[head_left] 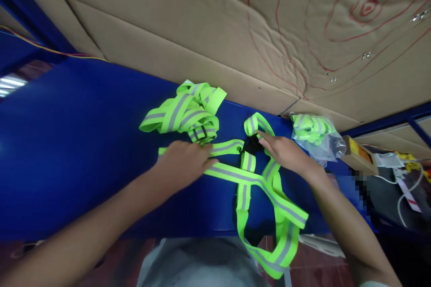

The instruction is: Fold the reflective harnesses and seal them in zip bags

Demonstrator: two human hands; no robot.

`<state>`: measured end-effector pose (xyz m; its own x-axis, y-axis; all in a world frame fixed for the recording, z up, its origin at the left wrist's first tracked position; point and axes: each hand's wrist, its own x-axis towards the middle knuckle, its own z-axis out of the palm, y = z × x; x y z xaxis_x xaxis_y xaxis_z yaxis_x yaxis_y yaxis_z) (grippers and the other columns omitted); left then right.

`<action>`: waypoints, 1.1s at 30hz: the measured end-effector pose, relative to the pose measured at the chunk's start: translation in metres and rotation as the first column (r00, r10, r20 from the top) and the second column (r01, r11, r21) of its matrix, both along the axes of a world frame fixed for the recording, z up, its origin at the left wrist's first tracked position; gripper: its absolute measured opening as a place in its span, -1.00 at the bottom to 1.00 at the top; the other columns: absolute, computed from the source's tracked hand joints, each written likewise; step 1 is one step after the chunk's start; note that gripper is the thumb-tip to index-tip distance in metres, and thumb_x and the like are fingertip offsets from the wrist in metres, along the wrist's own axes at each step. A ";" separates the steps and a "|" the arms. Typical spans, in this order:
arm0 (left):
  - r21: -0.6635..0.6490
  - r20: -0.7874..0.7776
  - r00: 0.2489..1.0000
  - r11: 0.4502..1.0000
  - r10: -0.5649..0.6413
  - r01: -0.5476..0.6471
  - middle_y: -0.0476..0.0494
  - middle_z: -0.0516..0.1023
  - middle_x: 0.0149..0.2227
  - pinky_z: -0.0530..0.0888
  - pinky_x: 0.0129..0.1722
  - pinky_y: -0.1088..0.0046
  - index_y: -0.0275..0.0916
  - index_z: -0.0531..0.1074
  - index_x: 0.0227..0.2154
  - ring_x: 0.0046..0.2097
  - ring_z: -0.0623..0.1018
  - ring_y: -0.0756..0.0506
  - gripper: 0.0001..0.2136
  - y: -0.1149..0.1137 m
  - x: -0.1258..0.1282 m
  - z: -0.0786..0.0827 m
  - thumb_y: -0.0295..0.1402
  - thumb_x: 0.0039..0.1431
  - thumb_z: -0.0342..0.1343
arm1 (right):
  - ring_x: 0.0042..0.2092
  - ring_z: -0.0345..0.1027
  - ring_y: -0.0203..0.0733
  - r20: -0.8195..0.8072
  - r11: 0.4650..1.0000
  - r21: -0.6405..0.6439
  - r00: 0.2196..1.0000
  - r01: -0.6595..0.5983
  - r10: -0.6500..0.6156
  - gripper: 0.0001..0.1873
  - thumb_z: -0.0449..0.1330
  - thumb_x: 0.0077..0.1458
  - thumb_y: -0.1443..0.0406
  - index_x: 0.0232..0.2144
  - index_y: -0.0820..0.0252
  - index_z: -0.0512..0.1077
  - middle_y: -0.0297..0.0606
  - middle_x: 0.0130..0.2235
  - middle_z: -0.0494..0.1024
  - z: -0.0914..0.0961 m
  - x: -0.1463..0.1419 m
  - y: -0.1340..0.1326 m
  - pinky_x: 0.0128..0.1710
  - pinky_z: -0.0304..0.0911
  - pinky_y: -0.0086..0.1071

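Note:
A neon-green reflective strap vest [251,179] with grey stripes lies spread on the blue table [77,143], its lower loops hanging over the near edge. My left hand [185,161] lies flat on the vest's left strap, fingers stretched out. My right hand [283,150] rests on the vest at its black buckle [251,145], fingertips touching the buckle and the loop above it. A second bundled vest [186,114] sits just behind my left hand.
A clear plastic bag with another green vest [316,136] lies to the right of my right hand. A cardboard box [358,154] and cables sit further right. A large cardboard sheet [235,31] with red lines stands behind the table.

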<state>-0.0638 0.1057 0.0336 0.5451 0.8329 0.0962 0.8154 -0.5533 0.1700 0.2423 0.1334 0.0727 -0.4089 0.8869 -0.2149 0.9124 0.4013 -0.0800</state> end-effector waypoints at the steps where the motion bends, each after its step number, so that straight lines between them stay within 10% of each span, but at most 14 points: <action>1: 0.080 -0.042 0.998 0.996 0.038 -0.034 -0.24 0.63 -0.34 0.36 -0.30 0.26 -0.28 0.54 -0.20 -0.25 0.64 -0.29 -0.83 0.004 -0.001 -0.004 -0.30 0.36 0.12 | -0.10 0.62 -0.01 -0.094 1.000 0.017 0.996 -0.005 0.007 -0.47 -0.17 0.51 0.10 0.30 0.14 0.35 -0.11 -0.07 0.67 0.003 0.004 0.001 -0.07 0.49 -0.18; 5: 0.250 0.123 0.992 0.968 -0.018 -0.013 -0.19 0.59 -0.21 0.40 -0.11 0.19 -0.24 0.48 -0.25 -0.13 0.58 -0.24 -0.89 -0.002 0.014 -0.014 -0.48 0.33 0.05 | 0.09 0.54 -0.07 -0.283 0.971 0.222 0.948 -0.083 0.146 -0.66 0.02 0.45 0.23 0.15 0.06 0.46 -0.19 0.07 0.63 0.000 0.016 0.000 0.14 0.41 -0.17; 9: 0.219 0.220 0.966 0.972 -0.135 0.086 -0.14 0.54 -0.21 0.38 -0.07 0.20 -0.22 0.45 -0.24 -0.12 0.54 -0.20 -0.84 -0.012 0.056 -0.011 -0.43 0.40 -0.03 | 0.34 0.26 0.13 -0.141 0.965 0.179 0.966 -0.192 0.218 -0.40 0.22 0.28 0.36 0.33 0.12 0.29 -0.08 0.34 0.37 -0.026 0.022 0.000 0.31 0.25 0.05; 16: 0.140 -0.015 0.987 0.977 -0.163 0.163 -0.33 0.52 -0.10 0.36 -0.09 0.13 -0.38 0.48 -0.08 -0.02 0.51 -0.33 -0.74 0.018 0.119 -0.008 -0.28 0.30 0.18 | 0.07 0.46 0.09 -0.185 0.972 0.223 0.976 -0.073 0.116 -0.49 0.20 0.34 0.23 0.30 0.12 0.34 -0.08 0.00 0.56 -0.056 0.023 -0.007 0.07 0.45 -0.06; 26: 0.129 -0.101 0.976 0.970 -0.194 0.206 -0.31 0.46 0.06 0.33 -0.05 0.15 -0.36 0.51 -0.03 0.05 0.47 -0.28 -0.75 0.022 0.112 -0.014 -0.31 0.33 0.16 | 0.06 0.47 0.11 -0.094 0.958 0.272 0.988 -0.095 0.125 -0.19 0.25 0.27 -0.04 0.40 0.20 0.20 -0.04 0.00 0.54 -0.062 0.022 -0.020 0.04 0.35 -0.11; 33: 0.215 -0.030 0.982 0.958 -0.187 0.189 -0.34 0.46 0.09 0.36 0.06 0.07 -0.33 0.53 -0.02 0.10 0.48 -0.31 -0.77 0.018 0.098 -0.015 -0.34 0.35 0.13 | -0.07 0.48 0.00 -0.008 0.934 0.331 0.989 -0.134 0.145 -0.46 0.22 0.35 0.15 0.30 0.17 0.36 -0.10 -0.12 0.57 -0.045 0.020 -0.026 -0.04 0.19 -0.19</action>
<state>0.0339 0.1237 0.0190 0.6917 0.6751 0.2565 0.6939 -0.7197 0.0227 0.2628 0.1073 0.0278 -0.5355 0.8393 0.0941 0.8445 0.5331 0.0505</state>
